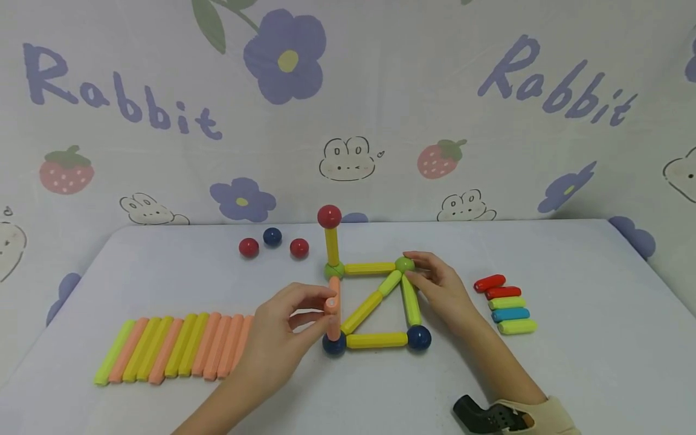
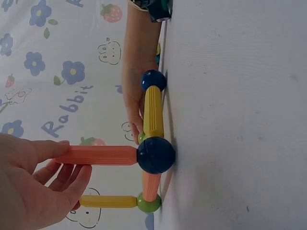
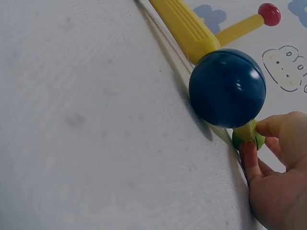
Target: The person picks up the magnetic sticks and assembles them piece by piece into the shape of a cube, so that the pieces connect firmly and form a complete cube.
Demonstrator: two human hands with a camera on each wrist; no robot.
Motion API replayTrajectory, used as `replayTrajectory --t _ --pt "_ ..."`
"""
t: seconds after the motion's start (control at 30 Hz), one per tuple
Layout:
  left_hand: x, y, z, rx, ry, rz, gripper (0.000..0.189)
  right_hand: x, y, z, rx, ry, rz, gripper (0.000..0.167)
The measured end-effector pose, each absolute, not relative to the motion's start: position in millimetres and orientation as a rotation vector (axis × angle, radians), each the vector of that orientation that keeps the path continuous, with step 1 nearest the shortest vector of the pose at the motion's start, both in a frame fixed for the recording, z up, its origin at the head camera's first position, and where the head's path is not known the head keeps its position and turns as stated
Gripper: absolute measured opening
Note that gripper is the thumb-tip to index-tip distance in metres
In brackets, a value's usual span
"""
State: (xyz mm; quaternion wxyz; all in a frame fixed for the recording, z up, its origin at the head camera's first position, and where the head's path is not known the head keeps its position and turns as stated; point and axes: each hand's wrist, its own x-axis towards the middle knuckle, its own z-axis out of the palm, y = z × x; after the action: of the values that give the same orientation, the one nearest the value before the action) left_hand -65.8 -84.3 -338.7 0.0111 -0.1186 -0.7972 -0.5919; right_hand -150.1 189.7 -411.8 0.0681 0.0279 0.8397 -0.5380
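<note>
My left hand (image 1: pixel 283 329) pinches the upper end of an orange magnetic stick (image 2: pixel 103 155) between thumb and fingers. That stick stands upright on the front-left blue ball (image 2: pixel 156 155). At the back right, my right hand (image 1: pixel 443 290) holds a green ball (image 1: pixel 405 264) between its thumb and fingers. Both balls belong to a flat square frame of sticks, with a diagonal yellow stick (image 1: pixel 363 312) joined to a short light-green one (image 1: pixel 389 283). On the back-left green ball (image 1: pixel 334 270), a yellow stick (image 1: pixel 331 246) rises with a red ball (image 1: pixel 329 216) on top.
A row of orange, yellow and green sticks (image 1: pixel 171 347) lies to the left, partly behind my left hand. Two loose red balls and a blue ball (image 1: pixel 272 237) sit at the back. Several short sticks (image 1: pixel 510 314) lie on the right. A printed cloth (image 1: pixel 348 109) hangs behind the table.
</note>
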Motion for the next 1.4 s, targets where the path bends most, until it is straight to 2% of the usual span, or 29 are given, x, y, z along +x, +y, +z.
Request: replayTrajectory --t 0.47,0.8,1.07,1.4 --pt "-68 -83 -338 -0.394 -2.472 -1.886 0.028 -150 190 -412 0.08 2.53 -1.618 0.044" --pt "-78 -92 -325 -0.359 -2.518 -1.885 0.035 -150 191 -412 0.073 2.52 -1.634 0.044" --pt "-115 -108 -309 -0.234 -2.504 -1.758 0.032 -150 190 -411 0.085 2.524 -1.625 0.044" --pt "-179 -110 -345 -0.067 -2.635 -1.505 0.036 -150 190 -411 0.068 2.539 -1.621 0.044"
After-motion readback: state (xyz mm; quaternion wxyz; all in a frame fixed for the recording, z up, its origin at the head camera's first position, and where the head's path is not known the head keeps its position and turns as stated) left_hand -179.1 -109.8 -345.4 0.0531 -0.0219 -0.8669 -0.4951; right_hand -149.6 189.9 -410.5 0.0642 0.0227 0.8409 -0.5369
